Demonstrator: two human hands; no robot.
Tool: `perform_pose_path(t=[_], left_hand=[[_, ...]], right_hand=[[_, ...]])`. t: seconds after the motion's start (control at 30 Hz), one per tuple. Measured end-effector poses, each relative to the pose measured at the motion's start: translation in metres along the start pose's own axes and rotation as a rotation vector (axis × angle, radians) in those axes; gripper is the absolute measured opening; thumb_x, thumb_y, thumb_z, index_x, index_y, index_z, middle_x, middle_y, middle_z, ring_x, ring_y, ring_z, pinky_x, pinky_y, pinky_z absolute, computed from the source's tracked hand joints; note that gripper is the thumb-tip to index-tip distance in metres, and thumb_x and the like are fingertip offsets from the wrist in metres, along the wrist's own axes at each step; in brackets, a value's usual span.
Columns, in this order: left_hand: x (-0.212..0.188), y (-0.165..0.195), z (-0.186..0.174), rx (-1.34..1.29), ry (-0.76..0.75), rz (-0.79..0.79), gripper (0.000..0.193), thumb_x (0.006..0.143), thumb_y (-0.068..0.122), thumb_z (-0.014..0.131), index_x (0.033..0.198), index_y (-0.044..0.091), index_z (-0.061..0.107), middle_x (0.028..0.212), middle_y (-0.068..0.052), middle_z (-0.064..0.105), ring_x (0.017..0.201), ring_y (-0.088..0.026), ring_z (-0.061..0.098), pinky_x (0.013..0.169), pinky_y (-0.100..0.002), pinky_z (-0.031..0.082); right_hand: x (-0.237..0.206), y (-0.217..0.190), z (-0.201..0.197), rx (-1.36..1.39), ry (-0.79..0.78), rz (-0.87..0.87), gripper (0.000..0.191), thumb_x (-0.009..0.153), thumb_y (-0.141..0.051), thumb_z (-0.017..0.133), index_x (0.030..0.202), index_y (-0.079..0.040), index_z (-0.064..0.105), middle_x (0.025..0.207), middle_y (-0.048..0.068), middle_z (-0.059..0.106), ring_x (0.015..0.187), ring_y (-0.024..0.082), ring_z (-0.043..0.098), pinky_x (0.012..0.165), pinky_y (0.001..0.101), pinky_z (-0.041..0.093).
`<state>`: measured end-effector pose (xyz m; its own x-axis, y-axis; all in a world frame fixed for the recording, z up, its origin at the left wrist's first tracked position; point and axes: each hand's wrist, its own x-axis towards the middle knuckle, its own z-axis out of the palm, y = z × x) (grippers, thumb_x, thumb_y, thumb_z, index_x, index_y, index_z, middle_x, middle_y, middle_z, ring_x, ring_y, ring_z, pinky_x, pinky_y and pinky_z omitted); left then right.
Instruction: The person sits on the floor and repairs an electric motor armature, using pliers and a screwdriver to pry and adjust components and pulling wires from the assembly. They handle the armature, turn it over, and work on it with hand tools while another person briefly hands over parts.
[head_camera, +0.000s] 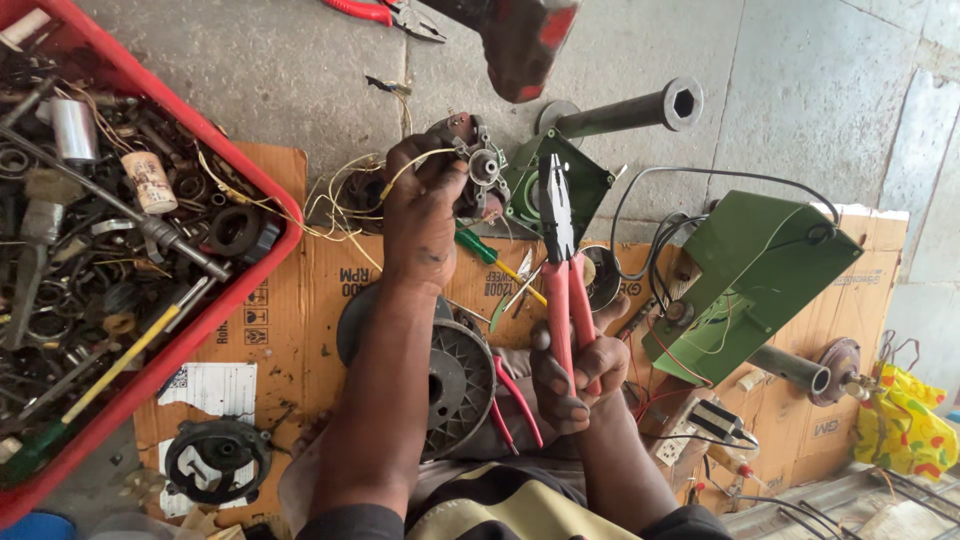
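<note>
Head view shows a small motor assembly (478, 170), grey and dark with a round hub in its middle, held up off the cardboard sheet (300, 300) by the left hand (425, 215), whose fingers are wrapped around its near side and also pinch a thin yellow wire (415, 165) that loops away toward a tangle of similar wires by the red crate (150, 330). The right hand (575, 375) is closed firmly about the two pink handles of a pair of pliers (560, 260), pressing them together, so the dark jaws look shut or nearly so; whether they bite on anything I cannot tell. The plier tips lie just to the right of the motor assembly, over a green square plate (590, 180), close to the held part but apparently not touching it. To do this well, it seems wise to keep the left hand steady, bring the tips onto one wire or terminal only, and squeeze gently, since the strands look thin and could snap or tear. Outward from there, a green-handled screwdriver (485, 250) lies just below the assembly, a ribbed round rotor (455, 375) sits between the forearms, and a green metal housing (755, 270) with black cable rests to the right.
</note>
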<state>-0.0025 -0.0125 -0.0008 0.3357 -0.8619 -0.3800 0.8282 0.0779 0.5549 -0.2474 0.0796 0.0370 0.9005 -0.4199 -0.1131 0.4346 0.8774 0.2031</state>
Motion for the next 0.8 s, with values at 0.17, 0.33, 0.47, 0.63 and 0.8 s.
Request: perform_pose_path(t=[0.17,0.33,0.47,0.63,0.8], left_hand=[[-0.002,0.003,0.000,-0.070,-0.046,-0.078,0.033,0.098,-0.005,0.056,0.122,0.013,0.044,0.122,-0.008,0.067,0.091,-0.015,0.067,0.060,-0.034,0.058],[-0.005,0.008,0.000,-0.082,-0.121,-0.064,0.036,0.102,-0.007,0.056,0.131,0.011,0.048,0.127,-0.011,0.063,0.094,-0.015,0.064,0.067,-0.035,0.061],[-0.003,0.006,0.000,-0.048,-0.101,-0.067,0.037,0.100,-0.009,0.055,0.131,0.011,0.051,0.129,-0.009,0.063,0.099,-0.014,0.065,0.069,-0.035,0.062],[-0.001,0.001,-0.005,-0.059,-0.083,-0.056,0.037,0.100,-0.008,0.054,0.132,0.011,0.052,0.126,-0.008,0.065,0.100,-0.013,0.064,0.069,-0.031,0.058],[0.001,-0.004,-0.008,-0.006,0.000,-0.091,0.026,0.104,-0.001,0.061,0.127,0.010,0.056,0.116,-0.009,0.064,0.096,-0.015,0.061,0.073,-0.031,0.053]], right_hand=[[0.002,-0.002,-0.001,-0.020,-0.007,-0.020,0.064,0.082,0.000,0.051,0.145,0.008,0.042,0.108,0.032,0.065,0.073,0.035,0.068,0.059,0.0404,0.054],[0.007,-0.003,-0.004,-0.082,0.032,-0.018,0.065,0.082,0.001,0.053,0.145,0.010,0.041,0.109,0.032,0.064,0.072,0.038,0.068,0.060,0.0414,0.056],[0.013,-0.004,0.000,-0.179,0.093,-0.040,0.067,0.082,0.004,0.057,0.146,0.012,0.042,0.110,0.032,0.064,0.074,0.035,0.067,0.061,0.0409,0.055],[0.029,-0.002,0.021,-0.209,0.282,0.025,0.066,0.083,0.000,0.063,0.145,0.007,0.042,0.107,0.026,0.061,0.078,0.032,0.065,0.062,0.0435,0.053],[0.052,0.015,0.042,-0.140,0.338,0.069,0.068,0.086,-0.007,0.066,0.149,0.003,0.042,0.104,0.021,0.060,0.080,0.029,0.062,0.066,0.0416,0.050]])
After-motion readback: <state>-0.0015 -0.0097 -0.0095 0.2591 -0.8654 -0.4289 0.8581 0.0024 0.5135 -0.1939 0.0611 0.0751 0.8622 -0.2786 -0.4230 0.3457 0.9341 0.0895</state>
